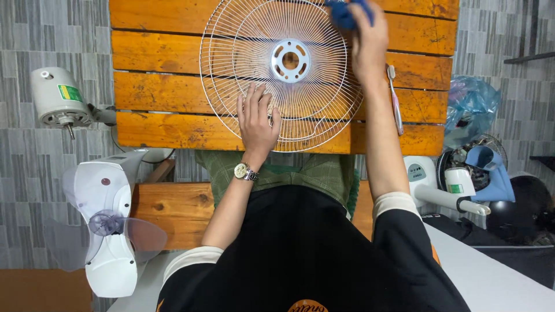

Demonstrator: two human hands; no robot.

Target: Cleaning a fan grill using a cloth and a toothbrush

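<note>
Up top, right hand clenched around a crumpled blue cloth on the round white wire fan grille, left hand released, fingers spread flat on the grille's lower wires, grille lying on an orange slatted wooden table, white toothbrush just beside.

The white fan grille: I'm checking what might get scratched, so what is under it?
The fan grille lies on an orange wooden slat table; the planks show through its wires. The left hand presses its lower edge, covering what lies beneath. The right hand holds a blue cloth at its rim.
</note>
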